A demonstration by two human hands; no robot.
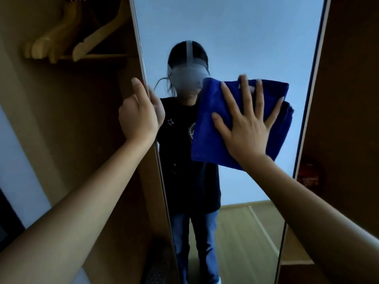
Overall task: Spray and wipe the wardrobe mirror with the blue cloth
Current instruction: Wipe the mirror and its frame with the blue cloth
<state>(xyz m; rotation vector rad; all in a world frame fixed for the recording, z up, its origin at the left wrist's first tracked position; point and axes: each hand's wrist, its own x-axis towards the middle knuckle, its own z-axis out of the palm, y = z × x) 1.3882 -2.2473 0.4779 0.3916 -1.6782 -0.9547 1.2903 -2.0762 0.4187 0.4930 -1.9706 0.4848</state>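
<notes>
The tall wardrobe mirror (225,27) fills the middle of the head view, set in an open door. A folded blue cloth (211,140) lies flat against the glass at mid height. My right hand (248,124) presses on the cloth with its fingers spread and straight. My left hand (139,113) grips the mirror door's left edge (152,144), fingers curled round it and thumb up along the frame. No spray bottle is visible. The glass reflects a person wearing a headset.
Wooden hangers (67,42) hang on a rail inside the open wardrobe at upper left. Brown wardrobe panels (348,99) flank the mirror on the right. A shelf (297,263) sits low at right.
</notes>
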